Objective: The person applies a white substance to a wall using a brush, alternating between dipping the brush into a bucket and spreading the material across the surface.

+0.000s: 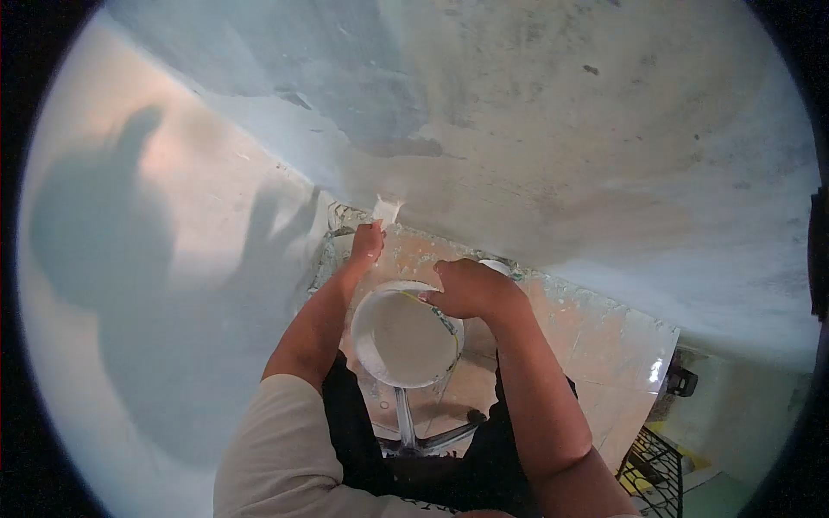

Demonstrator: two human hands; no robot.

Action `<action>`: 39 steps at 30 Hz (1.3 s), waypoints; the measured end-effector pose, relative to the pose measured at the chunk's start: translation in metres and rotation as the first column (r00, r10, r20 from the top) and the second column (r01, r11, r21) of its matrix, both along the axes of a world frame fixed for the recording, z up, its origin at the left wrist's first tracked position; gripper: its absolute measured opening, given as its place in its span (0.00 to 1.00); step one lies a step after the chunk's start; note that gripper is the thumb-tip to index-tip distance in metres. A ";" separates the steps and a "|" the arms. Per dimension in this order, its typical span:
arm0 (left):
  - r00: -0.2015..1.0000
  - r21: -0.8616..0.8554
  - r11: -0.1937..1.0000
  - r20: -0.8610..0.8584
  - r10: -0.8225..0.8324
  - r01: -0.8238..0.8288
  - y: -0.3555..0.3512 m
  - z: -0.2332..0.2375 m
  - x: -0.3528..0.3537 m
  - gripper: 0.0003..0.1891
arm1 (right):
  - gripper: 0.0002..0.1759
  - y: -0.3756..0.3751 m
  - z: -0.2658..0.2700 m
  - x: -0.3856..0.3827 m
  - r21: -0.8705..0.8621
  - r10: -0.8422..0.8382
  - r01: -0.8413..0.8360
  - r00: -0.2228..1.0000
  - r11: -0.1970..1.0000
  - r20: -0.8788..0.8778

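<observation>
White bucket [406, 341]: round and open-topped, it hangs above the floor between the two forearms, just below the corner of the wall.
Contents: white paste [401, 345] covers the whole inside; how deep it lies I cannot tell.
Right hand [471, 289]: knuckles up, its grip is closed over the bucket's far rim. The forearm runs down to the lower right.
Left hand [367, 243]: it is stretched forward past the bucket, its grip closed on a blade [386, 208]. This is small and white-coated, and its far edge touches the wall.
Wall [561, 129]: patchy grey plaster on the right, paler and smoother on the left.
Floor [596, 337]: tiles spattered with white.
Legs [404, 419]: metal, straight below the bucket.
</observation>
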State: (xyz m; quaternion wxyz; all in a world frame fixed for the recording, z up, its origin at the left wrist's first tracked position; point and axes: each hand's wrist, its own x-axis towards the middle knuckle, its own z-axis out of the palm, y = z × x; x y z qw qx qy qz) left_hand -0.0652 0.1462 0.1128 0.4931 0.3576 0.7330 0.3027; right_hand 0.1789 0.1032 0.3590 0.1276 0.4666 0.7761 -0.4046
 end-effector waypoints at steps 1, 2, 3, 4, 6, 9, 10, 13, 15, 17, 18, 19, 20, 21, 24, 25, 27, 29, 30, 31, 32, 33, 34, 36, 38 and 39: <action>1.000 -0.002 1.000 0.007 0.004 -0.004 -0.002 -0.003 0.002 0.20 | 0.28 0.000 -0.002 -0.002 -0.013 0.000 0.000 1.000 1.000 0.008; 1.000 -0.032 0.999 -0.023 0.012 -0.013 -0.001 -0.005 0.004 0.21 | 0.28 0.002 -0.003 -0.004 -0.022 0.001 -0.001 1.000 1.000 0.016; 0.999 -0.063 0.998 -0.051 0.019 -0.022 0.000 -0.007 0.006 0.23 | 0.28 0.004 -0.005 -0.006 -0.022 0.004 -0.003 1.000 1.000 0.025; 0.999 -0.064 0.998 -0.043 0.022 -0.024 0.000 -0.008 0.007 0.23 | 0.28 0.004 -0.007 -0.008 -0.018 0.008 -0.007 1.000 1.000 0.024; 0.987 -0.408 0.912 0.128 0.096 -0.036 0.000 -0.014 0.006 0.22 | 0.28 0.006 -0.009 -0.014 -0.016 0.011 -0.010 1.000 1.000 0.027; 0.970 -0.397 0.916 0.240 0.044 0.057 -0.003 -0.040 0.006 0.23 | 0.27 0.008 -0.011 -0.021 -0.024 0.023 -0.022 0.999 0.999 0.042; 0.969 -0.398 0.915 0.245 0.044 0.059 0.002 -0.044 0.007 0.23 | 0.27 0.008 -0.014 -0.024 -0.026 0.008 -0.007 0.999 1.000 0.044; 0.953 -0.352 0.934 0.298 0.052 0.059 0.015 -0.038 0.016 0.22 | 0.28 0.010 -0.016 -0.030 -0.043 0.015 -0.012 0.998 0.999 0.056; 0.982 -0.218 0.973 0.183 -0.038 0.079 0.013 -0.018 0.022 0.21 | 0.28 0.009 -0.017 -0.030 -0.055 0.036 -0.033 0.998 0.998 0.060; 0.994 -0.190 0.978 -0.054 -0.098 0.086 0.015 -0.039 0.022 0.20 | 0.28 0.009 -0.020 -0.029 -0.052 0.040 -0.038 0.998 0.998 0.042; 0.946 -0.166 0.981 -0.287 -0.149 0.104 0.016 -0.038 0.022 0.20 | 0.28 0.009 -0.019 -0.030 -0.050 0.043 -0.041 0.998 0.998 0.038; 0.945 -0.165 0.981 -0.291 -0.147 0.102 0.016 -0.037 0.020 0.20 | 0.28 0.008 -0.017 -0.029 -0.035 0.045 -0.044 0.998 0.998 0.040; 0.937 -0.183 0.976 -0.304 -0.172 0.120 0.016 -0.035 0.018 0.20 | 0.28 0.007 -0.016 -0.028 -0.021 0.047 -0.046 0.998 0.999 0.042; 0.927 -0.201 0.970 -0.317 -0.198 0.138 0.015 -0.025 0.018 0.20 | 0.28 0.005 -0.014 -0.026 -0.019 0.047 -0.046 0.998 0.999 0.039; 0.976 -0.089 0.978 -0.091 -0.199 0.191 0.003 0.036 0.020 0.17 | 0.28 0.000 -0.010 -0.018 0.000 0.039 -0.039 0.999 0.999 -0.014; 0.975 -0.083 0.978 -0.104 -0.198 0.190 0.002 0.067 0.025 0.17 | 0.29 -0.001 -0.009 -0.013 0.028 0.033 -0.032 0.999 0.999 -0.032; 0.977 -0.235 0.967 0.161 0.140 -0.100 -0.003 0.128 0.045 0.19 | 0.29 -0.004 -0.004 -0.004 0.065 0.028 -0.024 0.998 0.998 -0.060; 0.988 -0.184 0.979 0.106 0.112 -0.091 -0.011 0.161 0.054 0.19 | 0.30 -0.005 0.006 0.004 0.032 0.013 -0.013 1.000 0.999 -0.023; 0.994 -0.143 0.987 0.060 0.086 -0.077 -0.015 0.177 0.056 0.19 | 0.30 -0.006 0.009 0.010 0.044 0.017 -0.015 0.999 0.999 -0.033; 0.995 -0.129 0.988 0.048 0.088 -0.081 -0.018 0.193 0.057 0.19 | 0.30 -0.008 0.011 0.015 0.051 0.003 -0.002 1.000 0.999 -0.025; 0.992 -0.130 0.987 0.067 0.103 -0.093 -0.020 0.210 0.056 0.19 | 0.30 -0.008 0.014 0.019 0.057 -0.014 0.015 1.000 0.998 -0.017; 0.990 -0.134 0.985 0.086 0.116 -0.104 -0.024 0.227 0.055 0.19 | 0.30 -0.008 0.016 0.022 0.068 -0.014 0.016 0.999 0.998 -0.030; 0.991 -0.126 0.987 0.076 0.114 -0.103 -0.029 0.246 0.054 0.19 | 0.31 -0.008 0.017 0.025 0.074 -0.010 0.013 0.999 0.997 -0.035; 0.974 0.039 0.998 0.221 0.047 -0.057 -0.041 0.284 0.053 0.20 | 0.31 -0.009 0.023 0.026 0.080 -0.007 0.011 0.999 0.997 -0.049; 0.963 0.127 0.988 0.265 0.046 -0.082 -0.052 0.323 0.059 0.20 | 0.32 -0.012 0.028 0.025 0.066 0.009 -0.006 0.999 0.998 -0.038; 0.948 0.209 0.972 0.317 0.040 -0.111 -0.056 0.334 0.061 0.20 | 0.32 -0.013 0.028 0.026 0.070 0.009 -0.005 0.999 0.998 -0.045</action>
